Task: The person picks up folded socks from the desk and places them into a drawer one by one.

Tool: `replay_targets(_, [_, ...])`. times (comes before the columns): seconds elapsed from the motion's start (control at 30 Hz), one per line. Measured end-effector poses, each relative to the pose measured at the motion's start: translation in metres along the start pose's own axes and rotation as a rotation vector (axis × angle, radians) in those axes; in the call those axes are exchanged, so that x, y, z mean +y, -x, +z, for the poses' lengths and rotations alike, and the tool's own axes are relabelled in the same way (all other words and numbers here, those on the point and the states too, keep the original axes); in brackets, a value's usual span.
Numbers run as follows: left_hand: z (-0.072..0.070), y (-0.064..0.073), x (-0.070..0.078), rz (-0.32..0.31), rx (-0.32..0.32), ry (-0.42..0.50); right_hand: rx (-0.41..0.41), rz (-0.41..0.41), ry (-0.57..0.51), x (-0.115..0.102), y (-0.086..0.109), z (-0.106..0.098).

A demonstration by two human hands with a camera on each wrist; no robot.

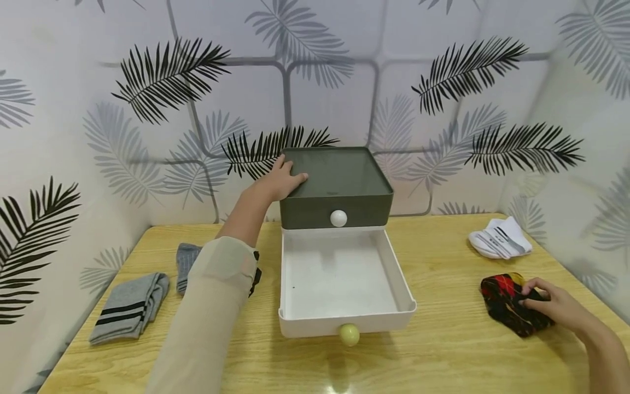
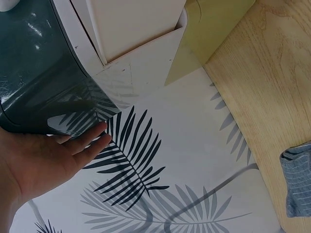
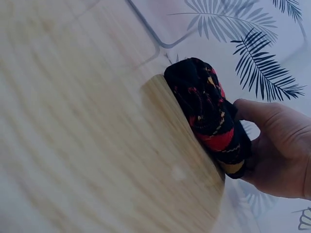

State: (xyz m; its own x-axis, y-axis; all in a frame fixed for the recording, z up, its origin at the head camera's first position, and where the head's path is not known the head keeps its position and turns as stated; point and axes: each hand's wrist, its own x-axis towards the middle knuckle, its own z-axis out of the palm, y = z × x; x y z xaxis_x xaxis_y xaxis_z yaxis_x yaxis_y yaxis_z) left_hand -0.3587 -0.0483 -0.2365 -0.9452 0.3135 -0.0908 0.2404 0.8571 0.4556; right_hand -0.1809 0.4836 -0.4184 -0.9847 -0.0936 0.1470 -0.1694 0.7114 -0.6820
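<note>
A small drawer unit with a dark green top [image 1: 339, 169] stands at the back middle of the table, its white lower drawer [image 1: 339, 273] pulled out. My left hand [image 1: 281, 179] rests on the unit's upper left edge, fingers extended; the left wrist view also shows this hand [image 2: 48, 160] against the green side. At the right, my right hand [image 1: 556, 306] pinches the edge of a folded black sock [image 1: 512, 314] with red and yellow patterning. The right wrist view shows this sock [image 3: 204, 116] between thumb and fingers, low at the wooden table.
White folded socks [image 1: 499, 239] lie behind the patterned one. On the left are grey striped socks [image 1: 129, 306] and blue-grey socks [image 1: 187, 262]; a dark item [image 1: 256, 276] is partly hidden by my left sleeve. A yellow-green knob [image 1: 349, 335] juts from the drawer front. Patterned walls surround the table.
</note>
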Motion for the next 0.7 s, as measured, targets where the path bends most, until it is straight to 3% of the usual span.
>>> replay_targets(0.13, [0.000,-0.002,-0.001,0.002,-0.003,0.002,0.001,-0.030,-0.022,0.000,-0.001,0.002])
replay_targets(0.37, [0.002,-0.001,-0.001,0.002,0.006,0.006,-0.280,0.060,-0.247,0.000,0.002,-0.010])
replay_targets(0.53, [0.002,-0.001,-0.001,0.007,0.009,0.009,-0.367,0.169,-0.363,0.001,0.004,-0.016])
replay_targets(0.7, [0.001,-0.002,-0.002,0.008,0.010,0.010,-0.482,0.192,-0.628,0.004,0.006,-0.019])
